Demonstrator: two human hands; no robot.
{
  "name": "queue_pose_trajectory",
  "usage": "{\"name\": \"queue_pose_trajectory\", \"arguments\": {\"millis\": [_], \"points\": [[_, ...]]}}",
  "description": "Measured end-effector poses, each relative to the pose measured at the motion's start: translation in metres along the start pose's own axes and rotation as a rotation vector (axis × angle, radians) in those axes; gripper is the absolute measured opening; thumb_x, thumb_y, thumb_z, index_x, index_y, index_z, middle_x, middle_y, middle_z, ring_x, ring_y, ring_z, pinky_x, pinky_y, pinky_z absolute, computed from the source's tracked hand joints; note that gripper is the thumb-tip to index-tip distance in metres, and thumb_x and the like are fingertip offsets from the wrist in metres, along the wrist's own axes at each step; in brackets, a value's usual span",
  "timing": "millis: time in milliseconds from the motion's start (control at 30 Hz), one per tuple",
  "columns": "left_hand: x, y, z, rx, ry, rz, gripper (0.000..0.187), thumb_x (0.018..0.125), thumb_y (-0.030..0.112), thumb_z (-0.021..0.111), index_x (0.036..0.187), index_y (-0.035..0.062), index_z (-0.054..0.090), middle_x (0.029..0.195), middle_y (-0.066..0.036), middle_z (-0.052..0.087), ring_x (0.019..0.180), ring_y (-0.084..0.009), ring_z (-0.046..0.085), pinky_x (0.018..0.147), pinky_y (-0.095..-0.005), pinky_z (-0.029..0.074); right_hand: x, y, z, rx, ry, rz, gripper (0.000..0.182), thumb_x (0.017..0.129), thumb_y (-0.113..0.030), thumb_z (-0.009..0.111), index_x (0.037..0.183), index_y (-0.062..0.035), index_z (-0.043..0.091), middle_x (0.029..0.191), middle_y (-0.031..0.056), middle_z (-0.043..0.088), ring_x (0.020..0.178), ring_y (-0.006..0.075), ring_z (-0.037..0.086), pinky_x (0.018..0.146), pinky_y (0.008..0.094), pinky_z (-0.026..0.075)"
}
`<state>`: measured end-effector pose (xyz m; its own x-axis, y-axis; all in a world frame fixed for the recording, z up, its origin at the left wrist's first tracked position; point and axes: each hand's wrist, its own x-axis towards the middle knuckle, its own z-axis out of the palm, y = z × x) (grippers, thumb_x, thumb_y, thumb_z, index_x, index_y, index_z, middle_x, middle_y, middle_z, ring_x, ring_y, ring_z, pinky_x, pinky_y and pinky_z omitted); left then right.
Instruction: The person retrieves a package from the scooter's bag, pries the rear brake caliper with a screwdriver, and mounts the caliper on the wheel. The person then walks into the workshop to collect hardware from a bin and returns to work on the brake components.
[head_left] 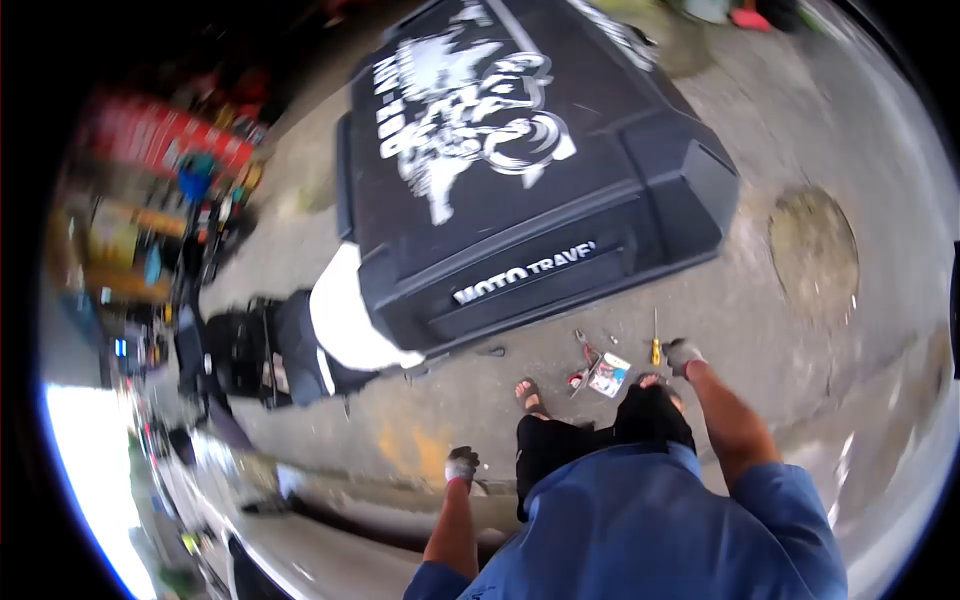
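My left hand (461, 465), in a grey glove with a white cuff, hangs over the ground at lower centre. Its fingers are curled in, and nothing shows in them. On the right, my right hand (683, 356), also gloved, has its fingers drawn together, with no object visible in them. Just left of it in the view is a yellow-handled screwdriver (656, 352), apparently on the concrete. Red-handled pliers (588, 350) and a small printed packet (609, 375) lie nearby. Above them, a black top case (540, 200) marked "MOTO TRAVEL" sits on a motorcycle (240, 350).
My sandalled feet (530, 394) stand beside the tools. A round patch (815, 250) marks the concrete at right. Red boxes (160, 135) and assorted goods line the left side. Along the lower left runs a pale, blurred edge (330, 500).
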<state>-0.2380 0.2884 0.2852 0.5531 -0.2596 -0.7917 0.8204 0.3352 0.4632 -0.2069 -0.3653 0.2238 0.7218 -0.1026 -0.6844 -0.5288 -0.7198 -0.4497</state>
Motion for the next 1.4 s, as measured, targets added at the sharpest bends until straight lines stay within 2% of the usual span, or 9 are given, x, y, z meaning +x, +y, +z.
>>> {"name": "queue_pose_trajectory", "arguments": {"millis": [33,133,167,400,467,667,833,967,1400], "points": [[0.010,0.032,0.057,0.764,0.522,0.091,0.024,0.083,0.018,0.057,0.100,0.0011,0.059,0.076,-0.011,0.064,0.065,-0.0175,0.061,0.055,-0.0340,0.048,-0.009,-0.008,0.008,0.383,0.102,0.243,0.027,0.090,-0.028,0.050,0.088,-0.0044,0.062,0.067,0.0083,0.058,0.055,0.0197,0.055,0.047,0.0375,0.047],[0.053,0.101,0.133,1.083,0.288,0.163,0.028,0.089,0.023,0.051,0.105,0.0004,0.059,0.084,-0.012,0.066,0.071,-0.0173,0.062,0.066,-0.0302,0.049,-0.070,-0.086,0.014,1.139,0.225,0.636,0.023,0.089,-0.026,0.052,0.089,-0.0047,0.061,0.072,0.0078,0.059,0.058,0.0189,0.057,0.047,0.0351,0.049],[0.050,0.114,0.176,1.148,0.210,0.159,0.029,0.091,0.025,0.051,0.107,0.0022,0.058,0.087,-0.012,0.066,0.072,-0.0167,0.062,0.067,-0.0295,0.049,-0.054,-0.074,0.058,0.910,0.269,0.425,0.024,0.089,-0.027,0.051,0.094,-0.0049,0.062,0.073,0.0090,0.061,0.057,0.0209,0.059,0.049,0.0365,0.049],[0.091,0.033,0.304,0.964,-0.169,-0.228,0.046,0.094,0.042,0.044,0.121,0.0052,0.051,0.114,-0.012,0.060,0.100,-0.0221,0.060,0.080,-0.0362,0.049,-0.117,-0.173,0.087,1.337,0.034,0.329,0.027,0.087,-0.026,0.058,0.102,-0.0047,0.063,0.086,0.0072,0.065,0.071,0.0149,0.060,0.062,0.0305,0.050],[0.142,-0.027,0.267,0.752,-0.327,-0.225,0.037,0.092,0.037,0.051,0.112,0.0054,0.053,0.101,-0.009,0.062,0.090,-0.0207,0.061,0.070,-0.0341,0.053,-0.108,-0.158,0.117,1.274,0.029,0.156,0.030,0.088,-0.032,0.060,0.098,-0.0044,0.064,0.078,0.0032,0.061,0.065,0.0120,0.055,0.055,0.0283,0.046],[0.164,-0.089,0.320,1.003,-0.034,-0.279,0.037,0.097,0.032,0.042,0.118,0.0026,0.051,0.110,-0.011,0.058,0.098,-0.0248,0.059,0.078,-0.0384,0.053,-0.079,-0.094,0.140,1.368,-0.260,0.228,0.028,0.090,-0.028,0.057,0.100,-0.0028,0.065,0.077,0.0052,0.063,0.067,0.0139,0.058,0.061,0.0282,0.047],[0.284,-0.130,0.245,1.232,0.029,-0.173,0.043,0.094,0.046,0.044,0.097,0.0053,0.058,0.076,-0.005,0.059,0.064,-0.0135,0.056,0.052,-0.0284,0.048,0.037,-0.002,0.247,0.674,-0.148,0.253,0.031,0.083,-0.026,0.051,0.106,-0.0095,0.064,0.107,0.0184,0.062,0.101,0.0325,0.059,0.085,0.0408,0.047],[0.400,-0.159,0.184,1.262,0.133,-0.093,0.040,0.093,0.044,0.044,0.092,0.0058,0.057,0.065,-0.001,0.054,0.054,-0.0100,0.050,0.045,-0.0261,0.040,0.154,0.062,0.315,0.569,0.069,0.504,0.030,0.086,-0.026,0.046,0.103,-0.0089,0.064,0.105,0.0174,0.063,0.097,0.0331,0.061,0.082,0.0420,0.048],[0.588,-0.227,0.158,0.610,0.108,0.343,0.027,0.094,0.033,0.046,0.090,0.0087,0.057,0.065,0.001,0.054,0.049,-0.0109,0.049,0.044,-0.0271,0.040,0.333,0.051,0.393,-0.155,0.399,0.076,0.026,0.084,-0.013,0.046,0.104,-0.0031,0.058,0.100,0.0177,0.063,0.093,0.0291,0.064,0.073,0.0390,0.053]]}}
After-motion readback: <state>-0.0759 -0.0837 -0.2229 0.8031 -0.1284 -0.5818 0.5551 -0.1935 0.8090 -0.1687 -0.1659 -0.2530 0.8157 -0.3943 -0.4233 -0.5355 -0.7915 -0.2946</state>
